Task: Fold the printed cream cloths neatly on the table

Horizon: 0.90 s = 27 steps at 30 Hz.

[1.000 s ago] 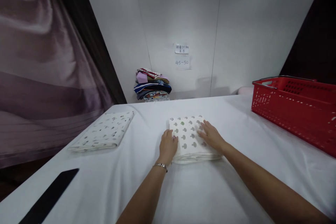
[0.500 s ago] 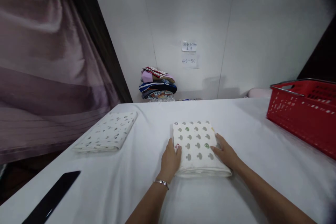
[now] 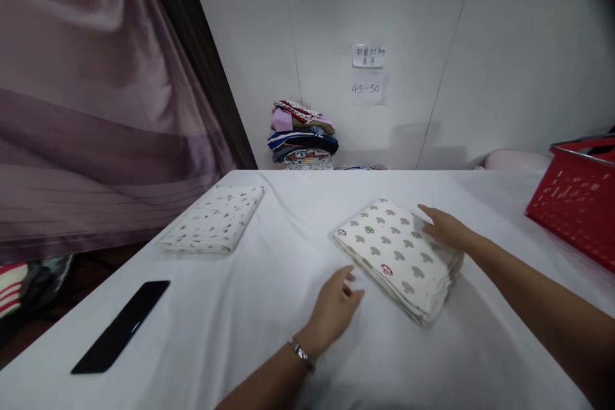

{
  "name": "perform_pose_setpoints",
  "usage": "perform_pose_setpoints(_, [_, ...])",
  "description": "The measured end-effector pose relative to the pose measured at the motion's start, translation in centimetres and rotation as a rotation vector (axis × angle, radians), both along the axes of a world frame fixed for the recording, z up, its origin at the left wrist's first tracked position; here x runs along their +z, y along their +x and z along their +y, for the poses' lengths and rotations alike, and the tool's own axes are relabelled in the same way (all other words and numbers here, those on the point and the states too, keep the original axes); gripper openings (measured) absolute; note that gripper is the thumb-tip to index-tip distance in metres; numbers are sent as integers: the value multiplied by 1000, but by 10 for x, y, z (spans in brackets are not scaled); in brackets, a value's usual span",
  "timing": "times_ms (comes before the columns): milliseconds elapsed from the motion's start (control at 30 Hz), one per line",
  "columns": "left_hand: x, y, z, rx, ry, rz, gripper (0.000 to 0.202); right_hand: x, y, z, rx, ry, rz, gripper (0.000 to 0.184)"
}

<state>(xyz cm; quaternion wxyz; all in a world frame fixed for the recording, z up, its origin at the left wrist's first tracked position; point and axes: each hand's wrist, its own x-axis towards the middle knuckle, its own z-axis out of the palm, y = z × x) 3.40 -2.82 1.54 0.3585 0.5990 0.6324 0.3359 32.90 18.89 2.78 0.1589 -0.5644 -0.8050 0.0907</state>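
Note:
A folded white cloth [image 3: 391, 246] with grey mushroom prints and a few green and red ones lies turned at a slant on the white-covered table. At its right edge is my right hand [image 3: 444, 227], thumb over the top and index finger stretched past the edge; the other fingers are hidden. My left hand [image 3: 334, 307], wearing a metal bracelet on the wrist, hovers left of the cloth's near side. Its fingers are half bent and apart, with nothing between them.
Another folded white cloth [image 3: 216, 218] with small dark prints lies at the left, behind a flat black object [image 3: 122, 327]. A red basket [image 3: 576, 198] stands at the right. Folded fabrics [image 3: 305, 138] are stacked beyond the table [image 3: 288, 218], against the wall.
The mushroom-print cloth has turned at a slant and moved right. My left hand has come off it, while my right hand has stayed at its right side. The view has shifted.

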Motion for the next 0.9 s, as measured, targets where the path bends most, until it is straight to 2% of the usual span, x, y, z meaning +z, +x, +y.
perform_pose_setpoints(100, [0,-32,28,125,189,154,35,-2,-26,-38,116,99,44,49])
perform_pose_setpoints(167, [-3,-45,49,149,267,217,38,-4,-45,-76,208,47,100,48])
perform_pose_setpoints(267, [-11,-48,75,128,288,263,48,-7,-62,-126,323,-22,41,55])
perform_pose_setpoints(333, [-16,-43,88,97,272,259,52,-11,-64,-145,376,-44,-27,59])
perform_pose_setpoints(400, [-21,-38,97,67,256,226,52,-18,-61,-153,410,-31,-72,63])
perform_pose_setpoints(533, [-26,-37,109,57,230,131,49,-29,-57,-152,430,30,-123,69])
perform_pose_setpoints(667, [-25,-42,113,76,238,86,41,-31,-60,-152,429,55,-123,72])
perform_pose_setpoints(800, [-19,-48,110,101,349,133,36,-28,-63,-159,426,75,-109,71])
perform_pose_setpoints(900, [-16,-53,105,116,340,237,34,-27,-63,-164,427,85,-110,70])
